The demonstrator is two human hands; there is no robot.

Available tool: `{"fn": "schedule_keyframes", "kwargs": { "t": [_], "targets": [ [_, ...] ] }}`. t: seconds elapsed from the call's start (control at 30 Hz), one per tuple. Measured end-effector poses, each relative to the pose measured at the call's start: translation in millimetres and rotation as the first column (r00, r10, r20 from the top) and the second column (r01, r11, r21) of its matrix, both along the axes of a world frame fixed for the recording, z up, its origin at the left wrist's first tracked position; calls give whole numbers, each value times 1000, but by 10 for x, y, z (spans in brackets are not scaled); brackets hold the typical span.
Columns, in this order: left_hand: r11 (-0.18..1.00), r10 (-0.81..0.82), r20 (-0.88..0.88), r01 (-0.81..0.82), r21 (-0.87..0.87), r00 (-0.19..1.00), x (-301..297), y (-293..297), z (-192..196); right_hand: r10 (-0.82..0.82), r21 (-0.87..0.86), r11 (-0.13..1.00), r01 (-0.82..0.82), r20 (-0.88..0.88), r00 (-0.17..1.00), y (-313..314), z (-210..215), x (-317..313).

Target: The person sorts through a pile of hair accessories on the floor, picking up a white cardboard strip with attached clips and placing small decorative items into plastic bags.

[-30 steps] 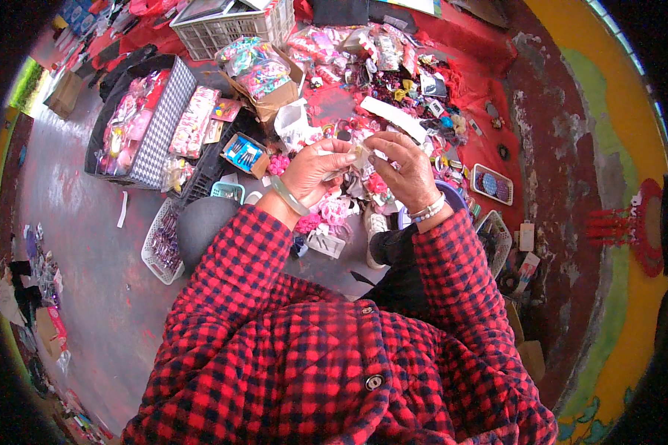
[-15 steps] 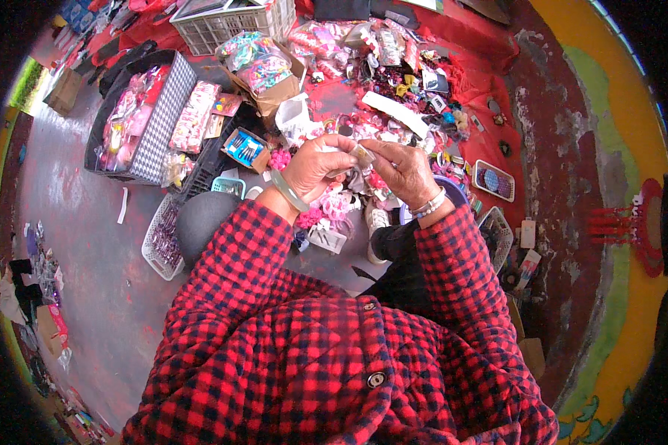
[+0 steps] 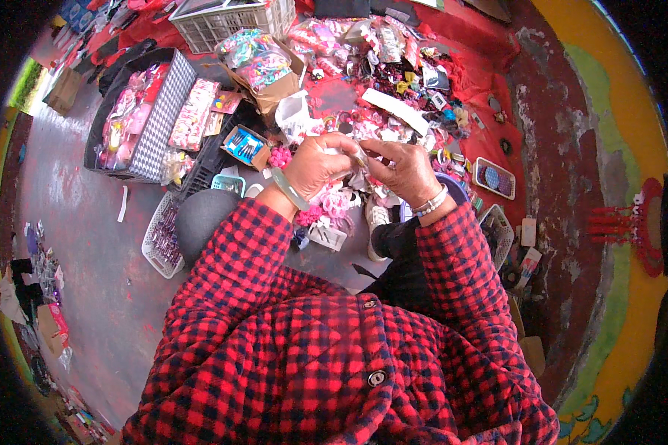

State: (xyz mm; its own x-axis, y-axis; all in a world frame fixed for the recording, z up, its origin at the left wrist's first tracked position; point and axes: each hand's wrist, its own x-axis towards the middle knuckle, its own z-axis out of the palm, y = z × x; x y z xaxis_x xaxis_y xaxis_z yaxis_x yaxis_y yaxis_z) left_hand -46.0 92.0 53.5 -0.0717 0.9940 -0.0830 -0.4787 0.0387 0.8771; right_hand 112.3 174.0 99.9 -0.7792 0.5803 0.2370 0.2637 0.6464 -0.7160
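Observation:
Both hands meet in front of me, above a heap of hair accessories. My left hand [image 3: 315,172], with a pale bangle at the wrist, is closed in a pinch. My right hand [image 3: 404,172], wearing a beaded bracelet, pinches from the other side. Between the fingertips is a small, pale, shiny piece [image 3: 361,159], too small to name and partly covered by the fingers. Below the hands lie pink ruffled hair ties [image 3: 332,204] and a white card [image 3: 326,236]. A bright pink flower-like hair tie [image 3: 280,156] sits beside my left hand.
Around the heap stand a checked fabric box [image 3: 163,119], a cardboard box of bagged bands [image 3: 274,78], a blue box [image 3: 246,147] and a grey crate [image 3: 234,26]. White baskets [image 3: 159,245] sit at left, a small white tray [image 3: 493,179] at right. A grey round seat [image 3: 204,226] is near my left arm.
The small piece between my fingertips has turned and shows less of its flat face. My fingers have shifted slightly around it; the arms stay nearly in place.

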Motion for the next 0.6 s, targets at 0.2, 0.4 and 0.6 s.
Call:
{"fn": "schedule_keyframes", "kwargs": {
  "t": [0.2, 0.4, 0.6],
  "targets": [
    [1000, 4, -36, -4, 0, 999, 9, 17, -60, -244, -312, 921, 232, 2, 970, 6, -106, -16],
    [999, -17, 0, 17, -36, 1000, 0, 31, -121, -496, -673, 696, 252, -196, 846, 181, -309, -9],
    [990, 49, 180, -23, -141, 982, 4, 27, -30, -611, -899, 412, -150, -394, 687, 435, -271, 160]
  ]
}}
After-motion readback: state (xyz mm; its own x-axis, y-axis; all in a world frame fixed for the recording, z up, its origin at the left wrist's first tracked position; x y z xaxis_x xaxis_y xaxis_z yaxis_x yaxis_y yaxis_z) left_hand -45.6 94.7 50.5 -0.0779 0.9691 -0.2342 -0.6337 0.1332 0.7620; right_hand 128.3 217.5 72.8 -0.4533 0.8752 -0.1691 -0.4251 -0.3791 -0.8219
